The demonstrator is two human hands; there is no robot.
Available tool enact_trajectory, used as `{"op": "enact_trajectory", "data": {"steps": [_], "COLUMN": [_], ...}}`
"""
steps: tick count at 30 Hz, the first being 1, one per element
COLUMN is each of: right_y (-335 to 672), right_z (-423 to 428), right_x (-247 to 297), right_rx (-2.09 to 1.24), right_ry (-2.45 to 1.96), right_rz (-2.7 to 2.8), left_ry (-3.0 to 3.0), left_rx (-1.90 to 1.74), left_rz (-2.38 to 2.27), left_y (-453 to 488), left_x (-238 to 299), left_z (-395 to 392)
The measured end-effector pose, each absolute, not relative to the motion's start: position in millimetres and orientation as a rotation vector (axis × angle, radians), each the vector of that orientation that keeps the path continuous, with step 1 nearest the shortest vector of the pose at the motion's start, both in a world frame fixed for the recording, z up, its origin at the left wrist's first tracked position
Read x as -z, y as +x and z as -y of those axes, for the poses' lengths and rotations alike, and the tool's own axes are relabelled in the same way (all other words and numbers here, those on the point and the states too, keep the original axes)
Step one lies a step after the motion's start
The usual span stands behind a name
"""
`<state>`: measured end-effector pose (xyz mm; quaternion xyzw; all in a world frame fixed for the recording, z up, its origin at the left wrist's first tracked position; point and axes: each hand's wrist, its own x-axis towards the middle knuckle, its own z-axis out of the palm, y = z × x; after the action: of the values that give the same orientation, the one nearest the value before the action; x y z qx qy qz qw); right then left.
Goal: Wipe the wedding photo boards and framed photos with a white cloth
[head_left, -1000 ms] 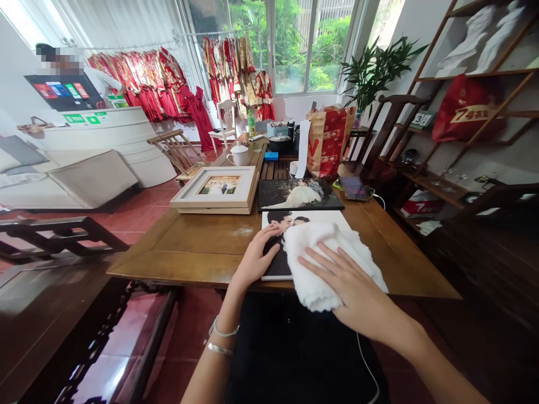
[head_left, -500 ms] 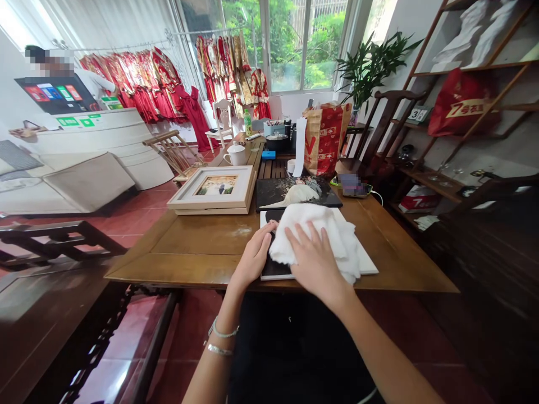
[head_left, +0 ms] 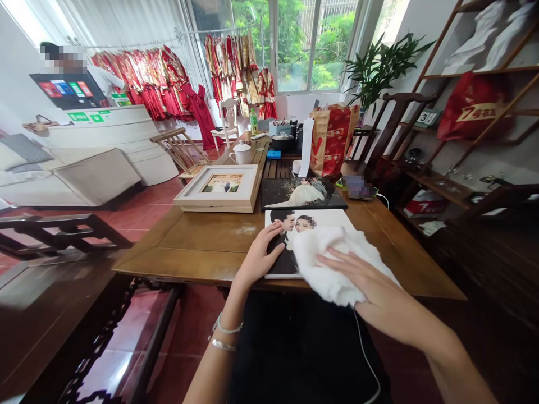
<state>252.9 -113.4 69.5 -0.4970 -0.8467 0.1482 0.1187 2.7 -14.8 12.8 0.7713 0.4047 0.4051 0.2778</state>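
A photo panel [head_left: 281,261] with a white edge lies flat at the table's near side, printed with a couple. My left hand [head_left: 264,252] rests open on its left part, fingers stretched over the dark printed area. My right hand [head_left: 357,275] has a fluffy white cloth [head_left: 314,264] under its fingers and presses it down over the panel's right part. The cloth is bunched, hides much of the print and reaches past the panel's right and near edges. My right thumb is hidden. Just behind lies a darker photo panel [head_left: 273,193] showing a white gown.
Light wooden picture frames [head_left: 256,193] are stacked at the left on the brown table [head_left: 202,247]. Farther back are a lidded white cup [head_left: 241,154], a red-and-brown paper bag [head_left: 330,140] and a phone with a cable [head_left: 362,193]. Another person [head_left: 103,78] is behind the counter at far left.
My right hand has dragged the white cloth right and toward me, uncovering the couple's heads on the panel. My left hand stays on the left part. The view has shifted slightly.
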Motion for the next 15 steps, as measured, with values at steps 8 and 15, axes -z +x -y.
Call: {"op": "enact_trajectory", "data": {"steps": [8,15], "right_y": [233,161], "right_z": [11,-44], "right_x": [-65,-75], "right_rx": [-0.247,-0.393], "right_ry": [-1.744,-1.431], "right_rz": [2.207,2.395], "left_ry": [2.102,2.108], "left_rx": [-1.069,-1.026], "left_rz": [-1.077,-1.115], "left_y": [1,1], "left_x": [-11,-13], "left_z": [14,14]}}
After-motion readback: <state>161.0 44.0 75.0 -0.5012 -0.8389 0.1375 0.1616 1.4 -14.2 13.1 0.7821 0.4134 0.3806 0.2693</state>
